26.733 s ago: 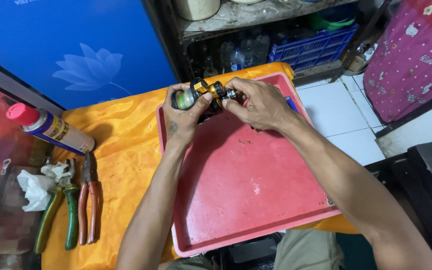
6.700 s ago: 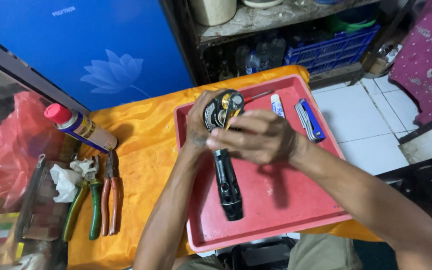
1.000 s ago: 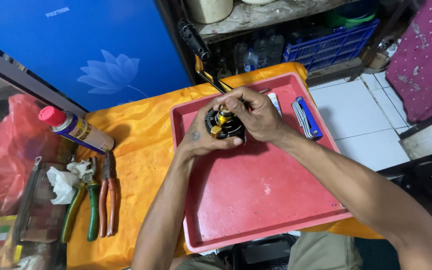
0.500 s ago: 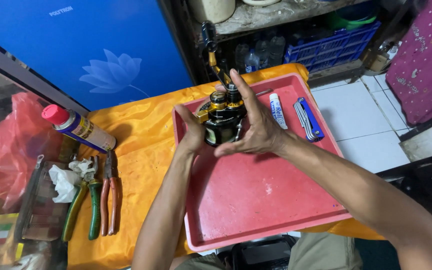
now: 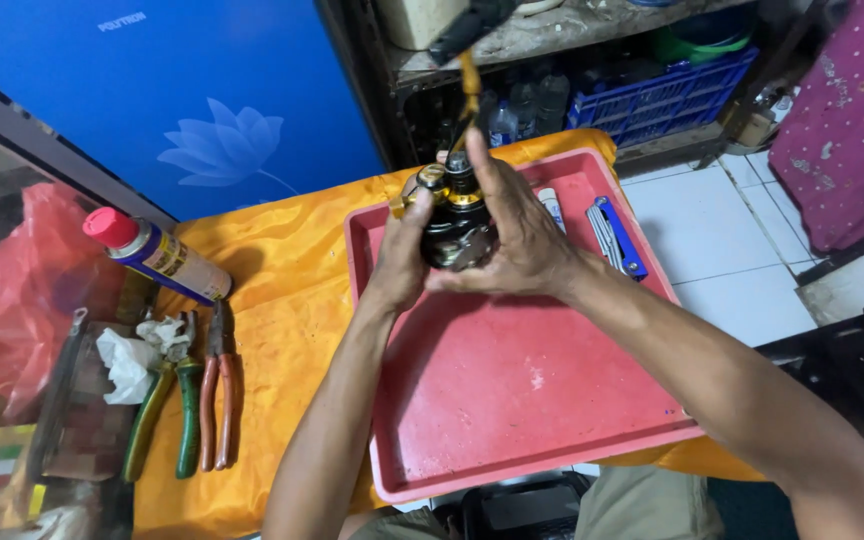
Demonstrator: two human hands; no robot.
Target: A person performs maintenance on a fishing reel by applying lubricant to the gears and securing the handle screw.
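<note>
Cradling a black-and-gold fishing reel [image 5: 455,225] above the far end of a red tray [image 5: 542,410]: left hand [image 5: 402,262] wrapped on its left side, thumb up by the gold rim; right hand [image 5: 522,245] pressed flat against its right side, fingers [image 5: 482,165] extended upward and together. Just right of those fingers, a white tube [image 5: 552,208] and blue folding tool [image 5: 619,235]; well left, pliers [image 5: 214,385] and spray can [image 5: 157,258] on yellow cloth [image 5: 287,330].
</note>
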